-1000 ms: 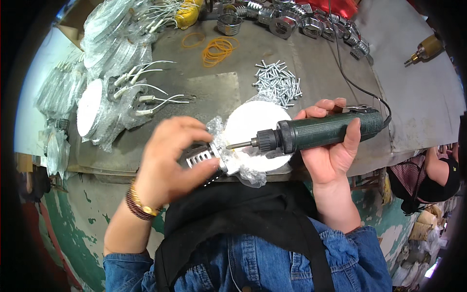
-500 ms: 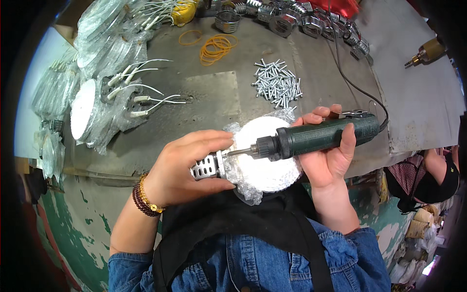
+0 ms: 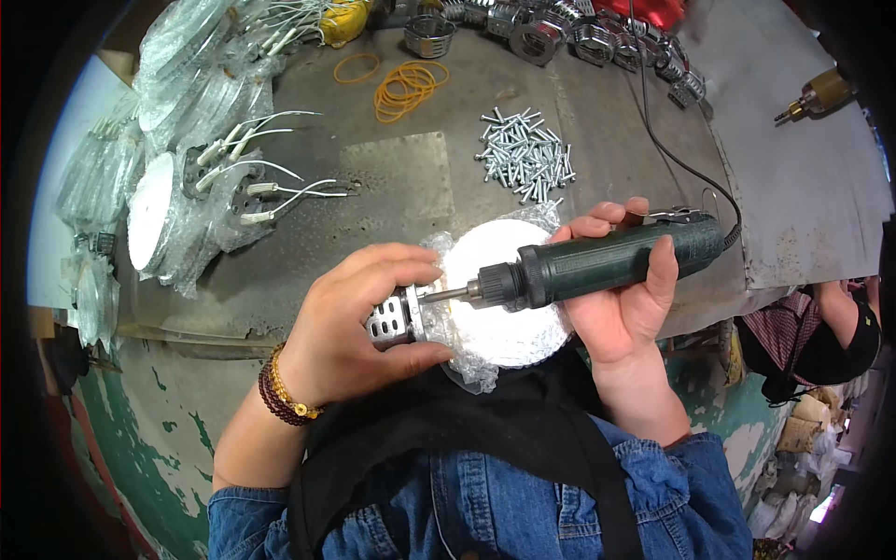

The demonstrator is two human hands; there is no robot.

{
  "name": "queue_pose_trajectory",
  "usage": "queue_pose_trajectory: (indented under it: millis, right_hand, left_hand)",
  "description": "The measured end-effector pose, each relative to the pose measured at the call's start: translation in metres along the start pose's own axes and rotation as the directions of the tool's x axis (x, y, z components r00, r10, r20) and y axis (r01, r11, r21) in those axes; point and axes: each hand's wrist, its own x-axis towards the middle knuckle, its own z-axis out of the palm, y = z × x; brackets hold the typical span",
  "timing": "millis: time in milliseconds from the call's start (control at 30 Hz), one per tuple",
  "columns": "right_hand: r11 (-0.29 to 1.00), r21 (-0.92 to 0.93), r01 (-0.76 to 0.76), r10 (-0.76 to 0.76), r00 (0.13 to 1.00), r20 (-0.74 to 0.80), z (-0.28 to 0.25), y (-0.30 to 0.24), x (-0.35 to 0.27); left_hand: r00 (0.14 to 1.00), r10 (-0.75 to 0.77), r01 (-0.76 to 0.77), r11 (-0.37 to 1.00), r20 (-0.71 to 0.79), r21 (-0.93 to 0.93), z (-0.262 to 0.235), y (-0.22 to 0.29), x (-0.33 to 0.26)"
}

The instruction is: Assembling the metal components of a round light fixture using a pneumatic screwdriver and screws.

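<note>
My left hand [image 3: 341, 313] is curled round a silver slotted metal housing [image 3: 388, 323], thumb below and fingers above. Against the housing's right side sits a round white disc [image 3: 509, 327] with clear plastic wrap [image 3: 478, 373] around its edge. A dark green electric screwdriver [image 3: 616, 264] lies level across the disc, held in my right hand [image 3: 611, 322] with the thumb in front. Its bit [image 3: 450, 294] points left and reaches the housing's flange between my left fingers and thumb. Whether a screw sits at the bit's tip is hard to see.
Loose silver screws [image 3: 527, 154] lie in a heap beyond the disc. Orange rubber bands [image 3: 409, 91] are farther back. Wrapped discs with white wires [image 3: 154, 210] crowd the left. Metal housings [image 3: 541, 37] line the back. Another driver [image 3: 817, 98] juts in at right; a black cord [image 3: 667, 154] crosses the bench.
The bench and things on it sit slightly farther left in view. The screwdriver and disc have shifted a little left too. Both hands keep their grips.
</note>
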Motion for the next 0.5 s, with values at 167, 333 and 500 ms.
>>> queue_pose_trajectory:
  millis: [167, 333, 500]
  right_hand:
    - [1.0, -0.001, 0.026, -0.026, 1.0, -0.016, -0.0042, -0.0045, -0.0023]
    - [0.999, -0.003, 0.032, -0.032, 0.999, -0.018, -0.0026, -0.0019, -0.0028]
    - [0.999, -0.016, 0.04, -0.04, 0.999, -0.013, -0.001, 0.0018, -0.0024]
  left_hand:
    - [1.0, 0.007, -0.007, 1.0, -0.004, 0.017, 0.0006, -0.002, 0.0003]
    - [1.0, 0.021, -0.021, 1.0, -0.014, 0.006, 0.0017, -0.0022, 0.0003]
    - [1.0, 0.014, -0.014, 1.0, -0.025, -0.008, 0.004, -0.0023, 0.0005]
